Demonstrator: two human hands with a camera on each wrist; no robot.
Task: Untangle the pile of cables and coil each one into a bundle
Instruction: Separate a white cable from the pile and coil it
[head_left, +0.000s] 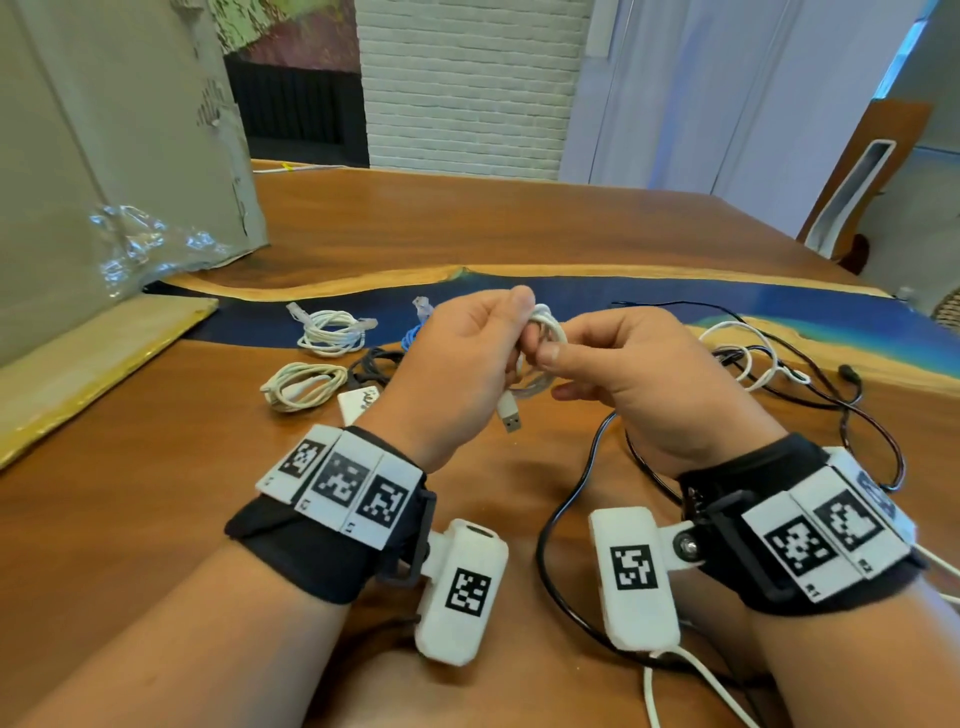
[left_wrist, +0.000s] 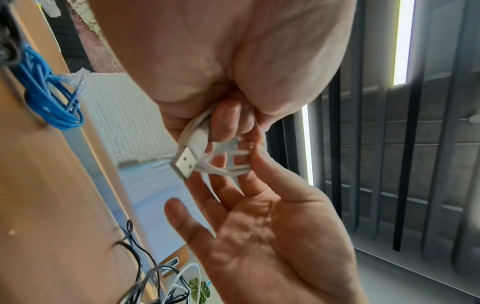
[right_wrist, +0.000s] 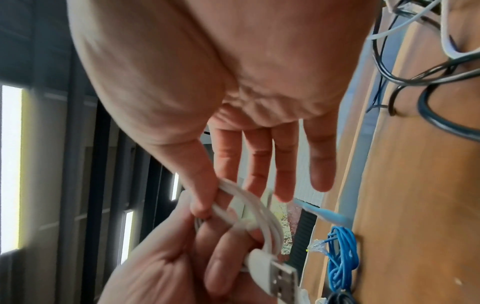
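A white USB cable (head_left: 546, 332) is wound into a small coil and held above the wooden table (head_left: 156, 519). My left hand (head_left: 522, 325) grips the coil with curled fingers, and the USB plug (head_left: 509, 417) hangs below it. My right hand (head_left: 551, 364) pinches a strand of the coil between thumb and forefinger, its other fingers straight. In the left wrist view the plug (left_wrist: 185, 162) sticks out under my curled fingers (left_wrist: 226, 123). In the right wrist view my thumb (right_wrist: 202, 195) presses on the white loops (right_wrist: 262, 218).
Two coiled white cables (head_left: 330, 332) (head_left: 304, 385), a blue cable bundle (head_left: 413, 335) and a black bundle (head_left: 371, 364) lie left of my hands. A tangle of black and white cables (head_left: 753, 358) spreads to the right. A black lead (head_left: 566, 519) runs near my wrists. Cardboard (head_left: 104, 156) stands at the left.
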